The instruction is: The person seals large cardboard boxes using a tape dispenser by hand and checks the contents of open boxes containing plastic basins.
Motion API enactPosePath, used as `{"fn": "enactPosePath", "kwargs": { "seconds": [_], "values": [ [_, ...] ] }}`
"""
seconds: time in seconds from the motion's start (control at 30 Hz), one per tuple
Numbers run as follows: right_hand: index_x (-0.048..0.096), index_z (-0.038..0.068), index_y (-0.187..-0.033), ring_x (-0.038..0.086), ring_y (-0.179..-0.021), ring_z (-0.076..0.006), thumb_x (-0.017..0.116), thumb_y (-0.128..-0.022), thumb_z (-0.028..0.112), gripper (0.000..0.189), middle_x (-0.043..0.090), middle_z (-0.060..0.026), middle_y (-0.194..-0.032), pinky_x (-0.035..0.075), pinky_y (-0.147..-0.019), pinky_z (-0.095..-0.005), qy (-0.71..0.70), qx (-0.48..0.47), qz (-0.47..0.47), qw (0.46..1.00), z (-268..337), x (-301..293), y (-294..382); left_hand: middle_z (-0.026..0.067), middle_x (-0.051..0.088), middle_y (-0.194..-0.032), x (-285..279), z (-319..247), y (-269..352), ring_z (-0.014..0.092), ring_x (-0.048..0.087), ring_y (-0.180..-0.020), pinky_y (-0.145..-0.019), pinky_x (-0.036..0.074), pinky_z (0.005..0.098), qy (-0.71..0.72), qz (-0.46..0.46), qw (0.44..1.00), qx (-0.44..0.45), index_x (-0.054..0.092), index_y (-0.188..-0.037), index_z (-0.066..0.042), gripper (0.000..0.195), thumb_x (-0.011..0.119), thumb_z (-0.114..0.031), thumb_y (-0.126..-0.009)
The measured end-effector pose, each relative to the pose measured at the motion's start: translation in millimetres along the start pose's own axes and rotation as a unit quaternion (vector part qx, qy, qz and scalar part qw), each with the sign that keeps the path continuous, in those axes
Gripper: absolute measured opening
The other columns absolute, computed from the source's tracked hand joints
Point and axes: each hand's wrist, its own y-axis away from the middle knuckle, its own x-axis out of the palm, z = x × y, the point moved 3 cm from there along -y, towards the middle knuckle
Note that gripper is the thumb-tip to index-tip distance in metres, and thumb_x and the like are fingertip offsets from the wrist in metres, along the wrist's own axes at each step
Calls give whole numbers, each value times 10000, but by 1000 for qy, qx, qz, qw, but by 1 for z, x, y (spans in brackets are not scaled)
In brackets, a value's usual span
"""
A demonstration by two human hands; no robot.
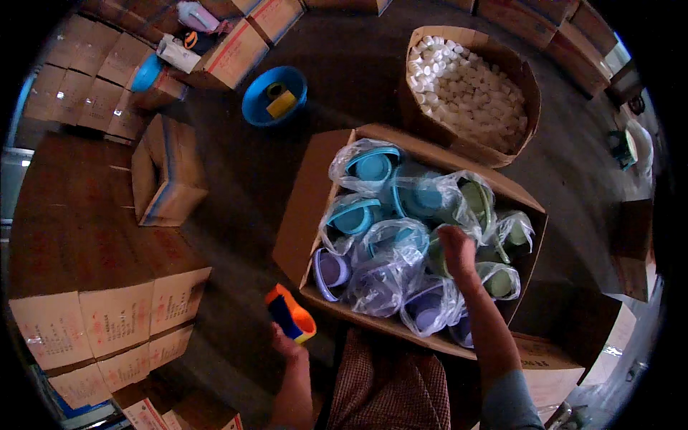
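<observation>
My left hand (288,344) holds a tape dispenser (291,314), orange, dark blue and yellow, beside the near left corner of an open cardboard box (365,317). In this box stand several plastic-bagged containers: turquoise ones (372,167) at the back left, green ones (500,283) on the right, purple ones (331,269) along the near side. My right hand (457,250) is over the box, against a bagged green container in the middle. Its fingers are mostly hidden, so I cannot see whether they grip the bag.
Behind the box stands a carton of small white caps (467,97). A blue basin (275,97) holding a yellow item sits on the floor at the back left. An opened carton (172,172) rests atop stacked cartons (113,322) on the left. More cartons (553,371) stand near right.
</observation>
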Motion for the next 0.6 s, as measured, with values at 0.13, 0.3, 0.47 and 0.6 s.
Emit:
{"fn": "enactPosePath", "kwargs": {
  "seconds": [0.13,0.3,0.47,0.6],
  "values": [
    [575,112,-995,543,-937,-288,599,-719,116,277,558,-82,-1076,464,-749,-365,52,-109,69,990,70,87,-28,64,545,-915,45,9,-21,200,523,-844,-774,424,331,69,69,995,-23,556,-976,2,398,500,-362,-826],
    [385,91,-1246,247,-1267,-275,603,-725,145,567,306,-96,-1351,277,-999,-385,123,-171,118,970,105,164,-56,72,554,-882,72,12,-19,185,519,-827,-755,430,316,35,141,987,67,571,-944,-5,439,445,-413,-845],
    [373,99,-1257,214,-1282,-273,614,-717,146,593,295,-92,-1355,254,-1013,-392,170,-147,218,950,79,188,-50,73,569,-805,105,45,-4,187,505,-738,-660,410,345,-120,200,969,77,576,-842,15,342,425,-291,-868],
    [401,102,-1244,210,-1285,-265,637,-688,122,604,318,-85,-1344,231,-1031,-387,140,-117,265,947,60,178,-22,134,501,-628,123,86,25,231,459,-612,-561,352,359,-87,315,945,-22,497,-676,4,292,440,-229,-842]
  ]
}}
